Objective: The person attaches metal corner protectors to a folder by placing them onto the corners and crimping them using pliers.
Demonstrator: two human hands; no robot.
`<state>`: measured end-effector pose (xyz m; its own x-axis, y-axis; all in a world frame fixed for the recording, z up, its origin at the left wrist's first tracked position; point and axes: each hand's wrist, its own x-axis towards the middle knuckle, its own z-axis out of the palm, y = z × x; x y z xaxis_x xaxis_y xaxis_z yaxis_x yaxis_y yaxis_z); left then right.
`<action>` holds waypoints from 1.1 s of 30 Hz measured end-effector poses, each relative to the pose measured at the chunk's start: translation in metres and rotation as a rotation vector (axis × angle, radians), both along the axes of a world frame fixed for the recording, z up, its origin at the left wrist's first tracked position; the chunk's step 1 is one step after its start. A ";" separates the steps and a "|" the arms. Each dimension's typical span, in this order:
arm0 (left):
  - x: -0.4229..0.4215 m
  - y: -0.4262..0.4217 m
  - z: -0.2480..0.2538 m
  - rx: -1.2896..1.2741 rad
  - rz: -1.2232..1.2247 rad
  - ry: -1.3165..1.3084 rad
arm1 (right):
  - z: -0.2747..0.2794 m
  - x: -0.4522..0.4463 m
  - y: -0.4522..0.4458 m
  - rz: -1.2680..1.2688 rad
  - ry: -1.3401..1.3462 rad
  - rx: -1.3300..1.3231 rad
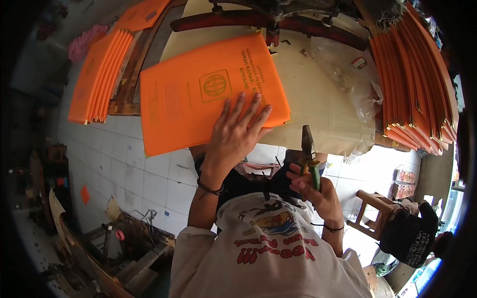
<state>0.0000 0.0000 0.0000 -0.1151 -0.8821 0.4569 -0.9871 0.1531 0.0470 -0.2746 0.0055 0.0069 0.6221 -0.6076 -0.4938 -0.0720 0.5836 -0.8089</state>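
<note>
An orange folder (pixel 174 114) with gold printing and a round emblem lies at an angle on the work table (pixel 323 114). My left hand (pixel 233 131) rests on its near right part, palm down with the fingers spread. Small brass-coloured corner pieces show at some of the folder's corners. In my right hand (pixel 323 196) is a pair of pliers (pixel 309 144) with green handles, jaws pointing up, held apart from the folder just off the table's near edge. My fingers wrap round the handles.
Stacks of orange folders stand at the left (pixel 102 74) and right (pixel 415 89). A dark red metal bar (pixel 223 19) spans the table's back. Clear plastic (pixel 365 94) and small metal bits (pixel 303 52) lie on the table. A wooden stool (pixel 367 208) is at the lower right.
</note>
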 end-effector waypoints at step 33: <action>0.005 -0.003 -0.005 -0.007 -0.079 -0.082 | 0.013 -0.012 -0.003 -0.189 0.214 0.032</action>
